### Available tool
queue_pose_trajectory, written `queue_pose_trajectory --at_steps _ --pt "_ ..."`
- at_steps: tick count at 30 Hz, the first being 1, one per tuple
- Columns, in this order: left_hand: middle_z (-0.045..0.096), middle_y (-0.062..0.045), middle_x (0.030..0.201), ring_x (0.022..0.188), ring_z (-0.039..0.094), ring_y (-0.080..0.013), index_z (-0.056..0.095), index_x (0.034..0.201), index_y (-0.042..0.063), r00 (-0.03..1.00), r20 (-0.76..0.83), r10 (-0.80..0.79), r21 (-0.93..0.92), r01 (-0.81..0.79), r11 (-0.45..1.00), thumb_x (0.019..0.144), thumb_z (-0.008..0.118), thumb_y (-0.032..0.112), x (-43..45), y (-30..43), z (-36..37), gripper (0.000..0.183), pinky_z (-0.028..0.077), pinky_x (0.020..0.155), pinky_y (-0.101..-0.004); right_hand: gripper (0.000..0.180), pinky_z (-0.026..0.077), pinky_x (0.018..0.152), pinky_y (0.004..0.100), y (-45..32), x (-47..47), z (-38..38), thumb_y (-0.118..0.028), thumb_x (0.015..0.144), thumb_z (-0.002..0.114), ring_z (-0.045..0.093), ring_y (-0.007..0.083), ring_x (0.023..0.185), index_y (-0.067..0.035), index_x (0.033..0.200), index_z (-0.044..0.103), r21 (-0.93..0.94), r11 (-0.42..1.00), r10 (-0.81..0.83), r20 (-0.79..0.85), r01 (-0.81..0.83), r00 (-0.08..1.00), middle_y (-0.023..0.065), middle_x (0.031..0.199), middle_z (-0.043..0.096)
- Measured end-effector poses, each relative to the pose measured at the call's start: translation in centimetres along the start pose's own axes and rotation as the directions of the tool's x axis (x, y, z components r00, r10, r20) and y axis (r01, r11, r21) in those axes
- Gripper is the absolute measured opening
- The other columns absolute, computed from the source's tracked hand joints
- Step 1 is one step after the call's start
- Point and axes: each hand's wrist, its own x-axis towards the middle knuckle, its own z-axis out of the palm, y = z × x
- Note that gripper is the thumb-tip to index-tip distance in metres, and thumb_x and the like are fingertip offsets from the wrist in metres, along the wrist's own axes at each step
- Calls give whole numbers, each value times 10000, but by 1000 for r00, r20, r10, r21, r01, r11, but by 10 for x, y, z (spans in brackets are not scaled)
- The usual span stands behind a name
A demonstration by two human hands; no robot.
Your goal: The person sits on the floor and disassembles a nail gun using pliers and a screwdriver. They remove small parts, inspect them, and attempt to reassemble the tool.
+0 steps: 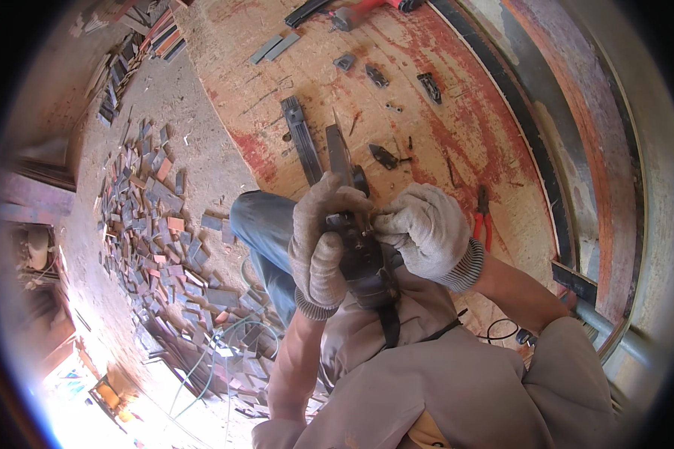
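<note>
In front of my lap, my left hand (320, 241), in a knitted work glove, is wrapped around a black tool body (362, 264). A long flat dark bar (338, 149) points away from me just beyond the left fingers. My gloved right hand (427, 233) has its fingertips pinched together against the right side of the tool body, by a small metal fitting. Whether a small piece sits between those fingertips is hidden. Left of the bar, a long ribbed black part (302, 137) lies on the stained wooden board (241, 112).
Pliers with red handles (483, 216) lie right of my right hand. Several small black parts, one a dark block (377, 76), are scattered farther up, near two grey strips (275, 48) and a red-and-grey tool (351, 17). Many offcuts (163, 196) cover the floor at left.
</note>
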Motion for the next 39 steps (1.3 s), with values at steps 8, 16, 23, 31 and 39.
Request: queue_pose_trajectory --at_steps 8,16,23,31,39 --pt "707 -165 1175 927 636 -172 455 1591 13 1000 2 20 48 -20 999 1134 513 544 0 -2 -1 703 523 873 -328 264 535 720 414 14 3 3 -117 752 830 700 238 887 -152 986 713 -156 955 -256 0 253 967 -5 941 704" --pt "758 -136 1048 1017 712 -225 567 1453 1 1000 -20 20 246 -15 969 1161 448 453 -1 -1 -3 550 360 1251 -532 296 562 745 436 17 4 2 -98 712 852 700 284 874 -117 949 676 22 996 -87 146 85 985 38 961 700" --pt "771 -118 1013 1017 728 -248 664 1293 13 995 -21 96 240 -88 967 1160 461 372 2 -3 -1 433 289 1300 -552 202 550 674 468 20 6 11 -131 837 834 683 356 790 -87 949 671 8 993 -119 62 119 991 89 873 678" --pt "761 -99 995 947 708 -218 671 1243 23 992 6 123 289 -119 950 1163 455 324 7 2 3 379 307 1291 -532 228 514 524 439 -13 -3 -6 -226 1031 713 658 332 539 -25 934 663 29 963 252 253 -268 934 124 651 649" --pt "687 -94 891 881 687 -250 686 1179 33 981 16 194 283 -190 940 1145 492 331 15 -1 10 357 398 1220 -513 412 453 478 273 -60 66 -71 -339 1161 556 616 101 529 -35 913 683 175 54 508 843 -983 178 39 663 665"
